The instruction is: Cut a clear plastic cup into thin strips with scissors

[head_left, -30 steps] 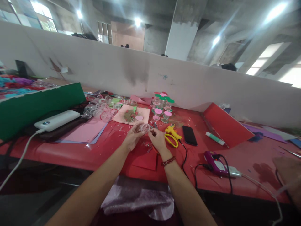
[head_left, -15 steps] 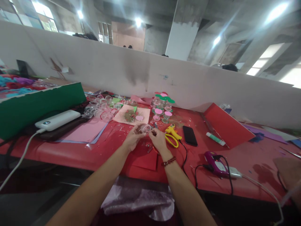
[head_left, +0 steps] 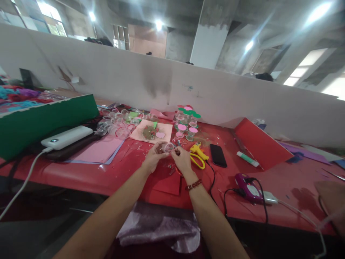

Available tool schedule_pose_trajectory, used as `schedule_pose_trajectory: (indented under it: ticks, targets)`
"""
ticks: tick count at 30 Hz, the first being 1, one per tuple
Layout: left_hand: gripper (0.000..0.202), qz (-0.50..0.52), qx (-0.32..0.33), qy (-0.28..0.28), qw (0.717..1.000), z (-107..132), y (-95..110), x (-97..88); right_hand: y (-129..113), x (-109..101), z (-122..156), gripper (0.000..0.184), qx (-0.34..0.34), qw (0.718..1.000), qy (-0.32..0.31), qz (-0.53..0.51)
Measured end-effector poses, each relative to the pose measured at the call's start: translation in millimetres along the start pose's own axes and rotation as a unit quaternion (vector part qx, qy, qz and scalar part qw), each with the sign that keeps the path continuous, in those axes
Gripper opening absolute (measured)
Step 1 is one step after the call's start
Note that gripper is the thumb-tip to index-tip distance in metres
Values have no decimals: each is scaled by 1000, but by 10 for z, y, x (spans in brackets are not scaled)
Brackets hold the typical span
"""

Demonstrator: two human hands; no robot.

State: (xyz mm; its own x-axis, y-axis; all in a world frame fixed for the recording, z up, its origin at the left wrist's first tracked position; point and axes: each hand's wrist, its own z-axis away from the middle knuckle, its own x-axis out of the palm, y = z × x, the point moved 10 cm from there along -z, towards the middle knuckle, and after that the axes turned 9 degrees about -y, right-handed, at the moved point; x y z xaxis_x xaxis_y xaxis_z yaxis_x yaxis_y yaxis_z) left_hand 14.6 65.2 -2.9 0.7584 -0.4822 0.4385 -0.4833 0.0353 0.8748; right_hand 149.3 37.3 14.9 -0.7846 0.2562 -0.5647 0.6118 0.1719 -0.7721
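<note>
My left hand [head_left: 153, 158] is curled round a small clear plastic cup [head_left: 169, 147] with its round rim turned towards me. Right beside that rim, my right hand [head_left: 183, 160] has its thumb and fingers pinched together. Whatever lies between those fingertips is too small and dark to name. A grey metal tip [head_left: 179, 143] shows just behind the right hand, the rest of it hidden. Red sheets [head_left: 167, 181] lie below the hands. To the right are a yellow glue gun [head_left: 198, 150] and a yellow loop handle [head_left: 198, 162].
Clear cups [head_left: 118, 124] are heaped at the left. Stacked cups with pink and green paper discs [head_left: 187, 122] stand behind the hands, near a scrap-covered paper pad [head_left: 138, 131]. A phone [head_left: 218, 155], glue tube [head_left: 248, 159] and purple power adapter [head_left: 248, 189] with cables lie rightward.
The cup's rim has tipped round a little and shows more clearly. Both hands stay in almost the same place.
</note>
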Motion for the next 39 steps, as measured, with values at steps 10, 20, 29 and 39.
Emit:
schedule_pose_trajectory:
  ticks: [10, 20, 29, 39]
  targets:
    - [54, 22, 7, 6, 1000, -12, -8, -32, -44, 13, 9, 22, -25, 998, -9, -51]
    - [54, 18, 10, 5, 1000, -10, -6, -34, -33, 7, 4, 22, -22, 998, -4, -57]
    - [55, 18, 5, 8, 1000, -6, -12, -37, -22, 36, -3, 22, -28, 998, -13, -60]
    - [57, 30, -15, 3, 999, -2, -58, -26, -31, 27, 4, 21, -23, 999, -12, -46]
